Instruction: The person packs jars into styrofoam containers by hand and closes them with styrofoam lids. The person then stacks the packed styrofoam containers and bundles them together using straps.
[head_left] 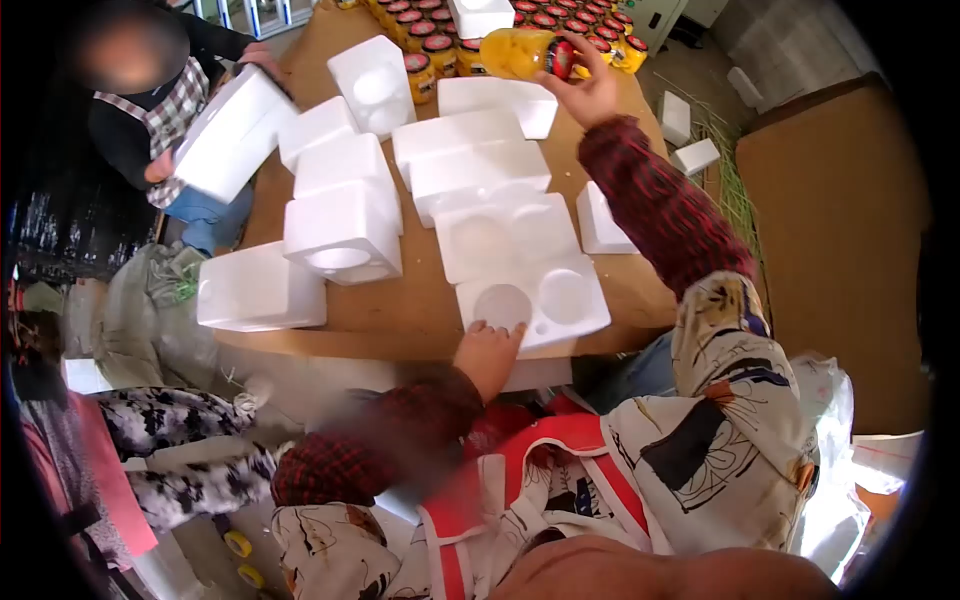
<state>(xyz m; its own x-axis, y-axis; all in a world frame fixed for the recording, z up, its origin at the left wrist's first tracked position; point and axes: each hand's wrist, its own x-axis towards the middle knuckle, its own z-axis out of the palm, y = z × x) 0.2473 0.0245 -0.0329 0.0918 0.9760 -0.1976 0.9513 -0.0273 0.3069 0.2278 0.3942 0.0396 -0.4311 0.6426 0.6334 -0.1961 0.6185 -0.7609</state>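
Observation:
My right hand [590,88] is raised over the far side of the table, closed around the lid end of a glass jar [515,53] with yellow contents and a red-and-black lid. The jar lies tilted nearly sideways in the grip. At the table's near edge, my left hand [490,357] grips the near rim of a white foam box [585,312], its fingertips at a round hollow. This box has two large round hollows in its top. Touching its far side is another foam box [505,237] with similar hollows.
Several white foam blocks [345,225] stand in rows on the brown table [390,325]. Many red-lidded jars [440,55] crowd the far end. At left, another person holds a foam block [235,135]. A large brown cardboard panel [835,250] stands at right.

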